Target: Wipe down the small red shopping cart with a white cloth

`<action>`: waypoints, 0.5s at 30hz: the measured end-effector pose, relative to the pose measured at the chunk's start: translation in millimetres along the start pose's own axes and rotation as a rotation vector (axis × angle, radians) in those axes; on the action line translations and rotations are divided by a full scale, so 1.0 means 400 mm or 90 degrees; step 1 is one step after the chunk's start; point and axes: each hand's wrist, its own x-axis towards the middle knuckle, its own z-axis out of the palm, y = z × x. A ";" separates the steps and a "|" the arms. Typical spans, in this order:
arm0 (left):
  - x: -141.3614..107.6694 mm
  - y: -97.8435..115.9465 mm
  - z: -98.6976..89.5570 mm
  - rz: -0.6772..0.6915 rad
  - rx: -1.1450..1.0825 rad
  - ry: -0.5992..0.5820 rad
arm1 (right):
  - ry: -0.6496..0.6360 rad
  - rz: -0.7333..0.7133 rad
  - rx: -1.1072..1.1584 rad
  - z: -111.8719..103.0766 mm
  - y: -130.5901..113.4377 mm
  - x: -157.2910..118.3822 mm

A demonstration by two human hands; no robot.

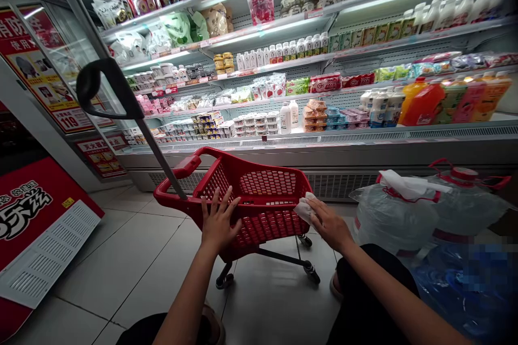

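A small red plastic shopping cart [267, 229] stands before me on dark wheels, and its basket has no goods showing inside. My left hand [219, 221] lies with fingers spread against the near side of the basket, by its rim. At the basket's right end, my right hand [329, 223] presses a crumpled white wipe [304, 209] to the corner. Its fingers are closed over the wipe, which partly hides that corner. A long grey pole with a black handle [115, 86] rises from the cart's left side.
Behind the cart runs a refrigerated shelf [251, 143] full of yogurts, bottles and pouches. Large clear water jugs [390, 218] and a blue water jug [449, 285] stand close on my right. A red freezer cabinet [44, 194] is at left, on the tiled floor [137, 264].
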 end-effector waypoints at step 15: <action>0.028 0.202 0.132 -0.056 -0.122 -0.061 | -0.065 -0.202 0.029 0.014 -0.180 -0.027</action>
